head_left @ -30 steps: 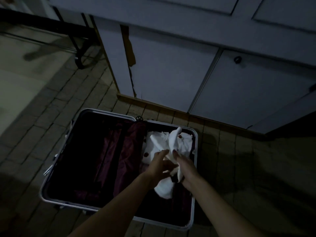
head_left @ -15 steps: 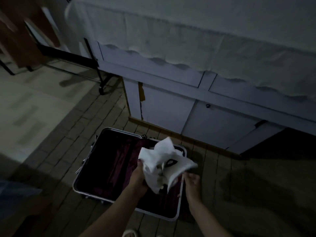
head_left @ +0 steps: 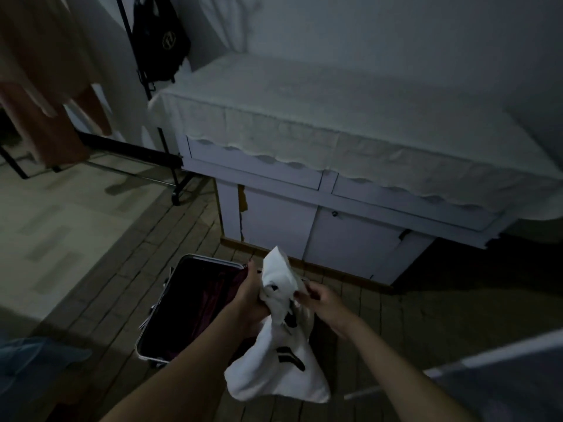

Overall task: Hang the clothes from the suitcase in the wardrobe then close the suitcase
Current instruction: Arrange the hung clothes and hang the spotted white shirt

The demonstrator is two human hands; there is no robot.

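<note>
We see a dim room from above, and at the centre a white garment (head_left: 278, 370) with short black stripes hangs bunched in the air over the open suitcase (head_left: 195, 303). The left hand (head_left: 251, 300) grips the cloth in a closed fist near its upper part, and the right hand (head_left: 323, 303) pinches an edge of it just beside the left, fingers curled narrow on the fabric. The lower part of the garment droops below both hands and covers the right side of the suitcase from our view.

The suitcase lies flat on the tiled floor (head_left: 100, 287), lid open, its metal rim catching a little light. The half we can see holds only a dark red lining (anything deeper in is lost in shadow), and we cannot tell what lies in the half behind the garment.

Behind the suitcase stands a pale cabinet (head_left: 304, 233) with closed doors and drawers, a light cloth (head_left: 320, 123) with a scalloped edge draped over its tabletop. To the left a black clothes rack (head_left: 164, 141) stands on the floor with a black bag (head_left: 161, 41) hung on it, and an orange-brown garment (head_left: 45, 86) hangs at the far left.
</note>
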